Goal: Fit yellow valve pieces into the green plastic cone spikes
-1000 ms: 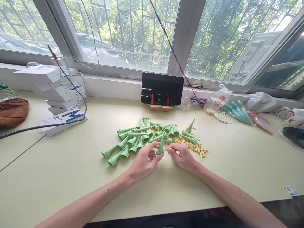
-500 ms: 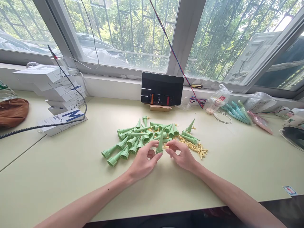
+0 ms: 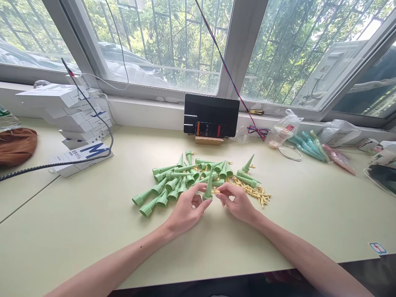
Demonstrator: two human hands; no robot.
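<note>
Tapering upward, the green cone [image 3: 209,187] stands upright.

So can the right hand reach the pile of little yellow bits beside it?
Probably yes. The yellow bits lie on the table right beside the right hand, nothing between. It is pinching one yellow piece, though, near the green cone the left hand holds.

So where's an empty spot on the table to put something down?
Bare table between the white boxes and the green cones, and right of the yellow pieces, before the plastic bags. Crowded in the middle, around the left hand and right hand.
</note>
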